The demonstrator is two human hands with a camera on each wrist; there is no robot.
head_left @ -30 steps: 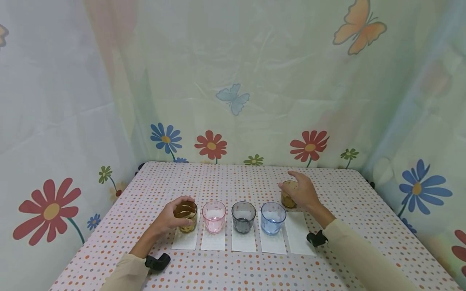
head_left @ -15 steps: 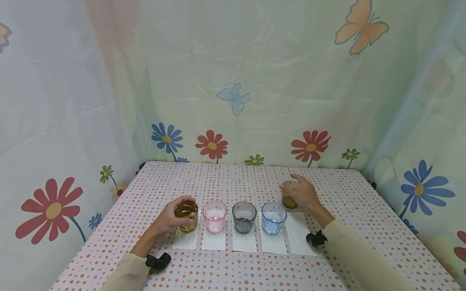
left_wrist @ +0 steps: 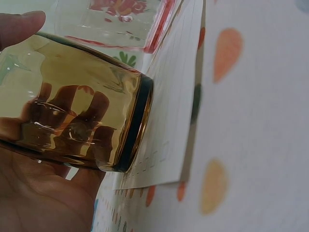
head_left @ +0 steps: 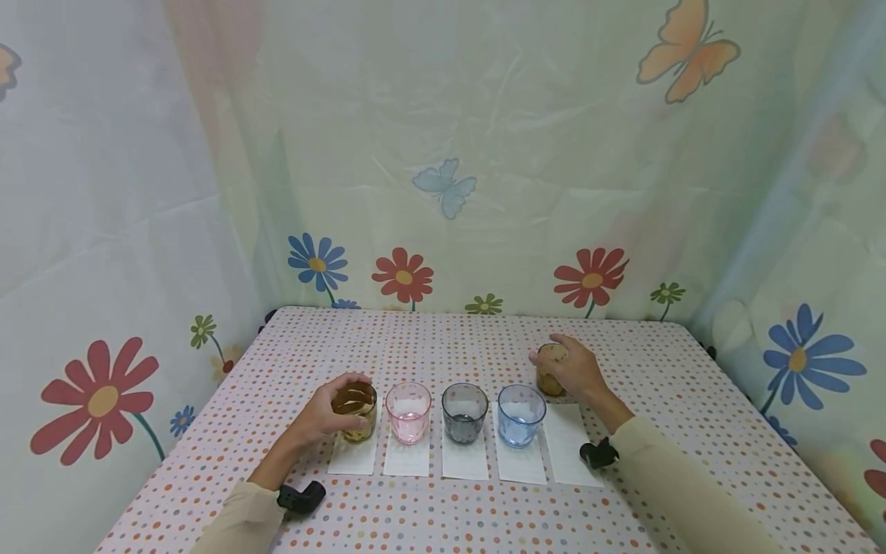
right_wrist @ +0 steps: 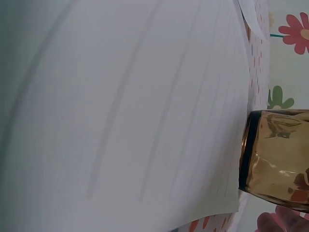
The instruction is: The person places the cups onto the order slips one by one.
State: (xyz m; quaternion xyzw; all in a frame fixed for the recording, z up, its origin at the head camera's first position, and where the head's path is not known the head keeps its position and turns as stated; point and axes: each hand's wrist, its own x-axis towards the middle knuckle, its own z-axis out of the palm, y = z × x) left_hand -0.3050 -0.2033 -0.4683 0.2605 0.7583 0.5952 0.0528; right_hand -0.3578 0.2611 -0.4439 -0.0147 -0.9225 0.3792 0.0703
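At the left end of a row of glasses, my left hand [head_left: 324,414] grips an amber glass [head_left: 361,433]. The left wrist view has this amber glass [left_wrist: 96,72] upright on a ruled paper sheet [left_wrist: 176,92], the thumb on one side and fingers behind it. My right hand [head_left: 580,373] holds another amber glass [head_left: 551,385] just behind the far end of the rightmost paper sheet [head_left: 571,446]. In the right wrist view that glass [right_wrist: 280,150] is cut off by the frame edge, with fingertips [right_wrist: 285,220] beside it.
Between the hands stand a pink glass [head_left: 408,419], a grey glass [head_left: 464,419] and a blue glass [head_left: 521,419], each on its own white paper strip. The dotted tablecloth [head_left: 415,512] covers the table. A flowered curtain [head_left: 484,254] hangs behind and at both sides.
My right hand's fingers have come down slightly around the amber glass. The left hand and the glasses stay where they were.
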